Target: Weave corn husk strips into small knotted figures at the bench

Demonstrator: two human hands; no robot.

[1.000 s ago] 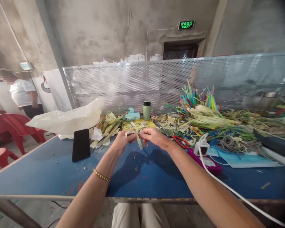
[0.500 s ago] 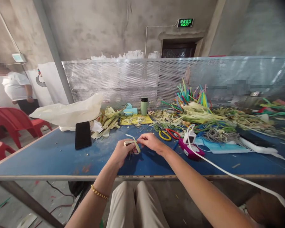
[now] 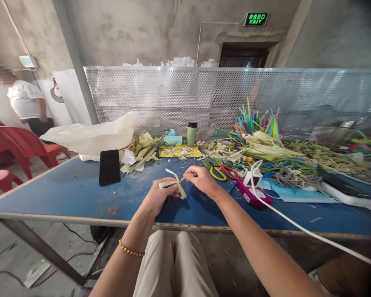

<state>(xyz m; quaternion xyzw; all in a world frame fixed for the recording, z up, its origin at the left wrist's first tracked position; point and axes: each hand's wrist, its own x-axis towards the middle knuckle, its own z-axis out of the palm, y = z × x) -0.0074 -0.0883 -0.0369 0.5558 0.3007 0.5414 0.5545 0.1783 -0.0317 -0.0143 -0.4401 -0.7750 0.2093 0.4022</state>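
My left hand [image 3: 160, 196] is closed on a small bundle of pale yellow-green corn husk strips [image 3: 181, 189], which cross one another and stick out past the fingertips. My right hand [image 3: 200, 179] pinches the end of a thin strip that runs from the crossing point of the bundle. Both hands hover over the blue table [image 3: 136, 194] near its front edge. To the right of my right hand lie scissors with one yellow and one red handle [image 3: 218, 173]. The inner fingers of my left hand are partly hidden.
A black phone [image 3: 109, 167] lies at left beside a large white plastic bag [image 3: 92, 140]. Dried husks [image 3: 144, 150], a green bottle [image 3: 191, 134] and colourful pipe cleaners [image 3: 258, 121] line the back. A purple power block [image 3: 253, 196] with a white cable sits at right.
My right hand has pulled slightly away from the left, drawing the thin strip out. The husk pieces now spread wider apart. The view has shifted a little.
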